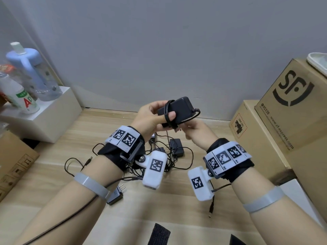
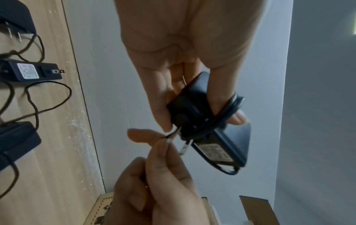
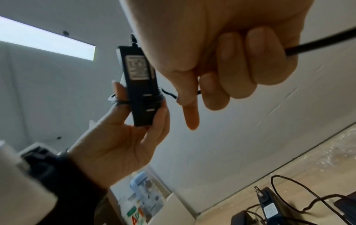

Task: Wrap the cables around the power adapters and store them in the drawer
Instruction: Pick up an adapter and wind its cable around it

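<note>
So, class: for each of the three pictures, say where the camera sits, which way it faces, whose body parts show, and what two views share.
Head: on the head, looking down at the table; both forearms, left hand, right hand.
Left wrist: along the left hand at the adapter; right hand below.
Right wrist: along the right hand, upward at the wall; left hand holds the adapter.
Shared: all show the adapter.

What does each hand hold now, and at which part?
The left hand grips the adapter near its plug end, thumb over the wound cable. The right hand pinches the cable's free end beside the prongs.
</note>
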